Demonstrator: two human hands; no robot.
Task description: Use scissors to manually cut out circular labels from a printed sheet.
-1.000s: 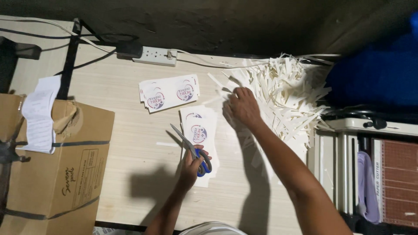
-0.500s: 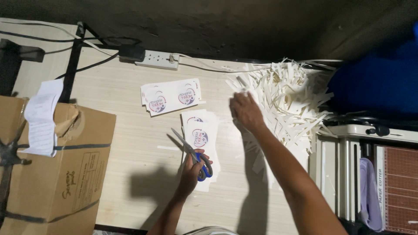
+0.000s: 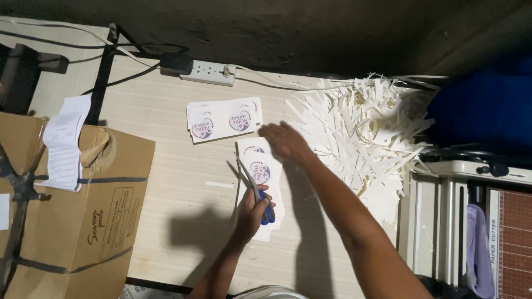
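Presently, blue-handled scissors with blades parted are gripped by the left hand over a stack of white round-logo label sheets at mid-table, touched by the open right hand.

Blue-handled scissors, white paper strips, brown box.

Counted items: two stacks of white printed label sheets, at 12 o'clock and at centre; one pair of blue-handled scissors; one brown cardboard box at 9 o'clock; one white power strip; one heap of white paper strips at 2 o'clock.
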